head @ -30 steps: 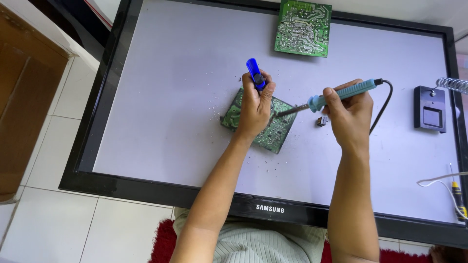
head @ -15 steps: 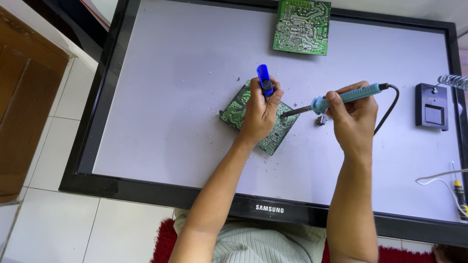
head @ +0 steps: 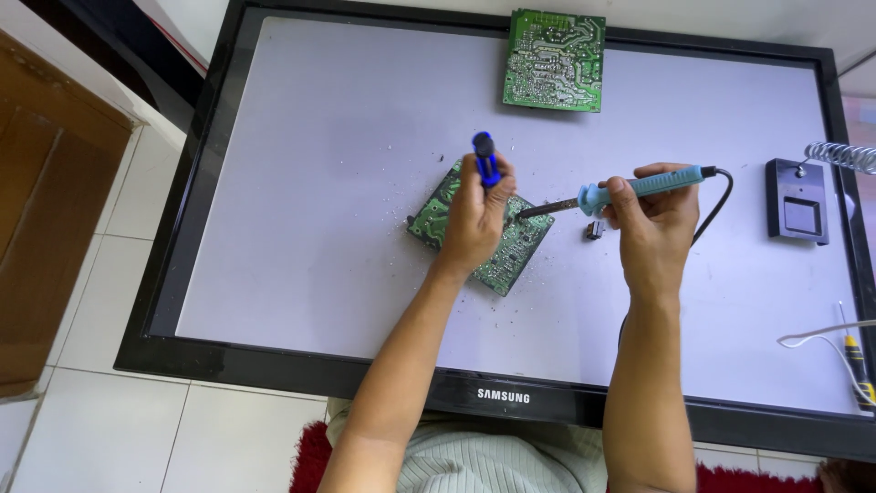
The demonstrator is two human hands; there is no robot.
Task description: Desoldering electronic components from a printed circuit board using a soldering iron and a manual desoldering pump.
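Observation:
A small green circuit board [head: 516, 251] lies tilted on the pale screen of a flat television [head: 301, 219] laid face up. My left hand [head: 474, 215] rests on the board and grips a blue desoldering pump [head: 484, 158] held upright over it. My right hand [head: 652, 215] holds a light blue soldering iron [head: 630, 188] with a black cord. The iron's dark tip [head: 534, 211] points left and touches the board close to my left hand.
A second, larger green circuit board [head: 554, 60] lies at the screen's far edge. A small dark part [head: 594, 228] sits beside my right hand. A black soldering stand with a coiled holder [head: 798, 199] is at the right. A screwdriver [head: 858, 365] and white wire lie at the right edge. Small debris dots the screen.
My left hand has stood the blue pump more upright over the board. The right hand and the iron have stayed almost in the same place at the board.

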